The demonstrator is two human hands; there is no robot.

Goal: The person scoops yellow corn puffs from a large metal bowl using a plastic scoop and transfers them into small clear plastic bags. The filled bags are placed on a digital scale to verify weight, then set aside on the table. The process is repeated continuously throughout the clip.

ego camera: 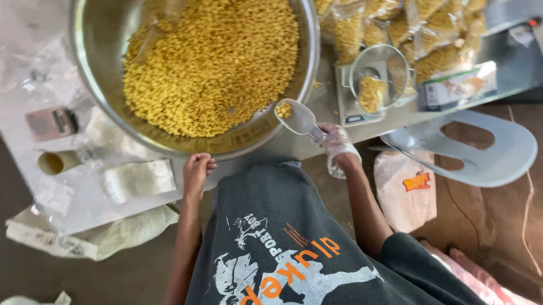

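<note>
A large steel bowl (95,38) holds a heap of small yellow pasta pieces (214,60). My right hand (338,144), in a thin clear plastic glove, grips the handle of a white plastic scoop (298,117) that carries a few yellow pieces above the bowl's near rim. My left hand (196,173) is bare and rests on the table edge just below the bowl, holding nothing. To the right, a clear container (379,78) with some yellow pieces sits on a small digital scale (350,107).
Several filled clear bags of the yellow pieces (420,31) lie behind the scale, beside a flat box (457,87). Rolls and plastic sheets (135,179) lie at left. A light blue plastic chair (494,148) and a white bag (405,187) stand at right.
</note>
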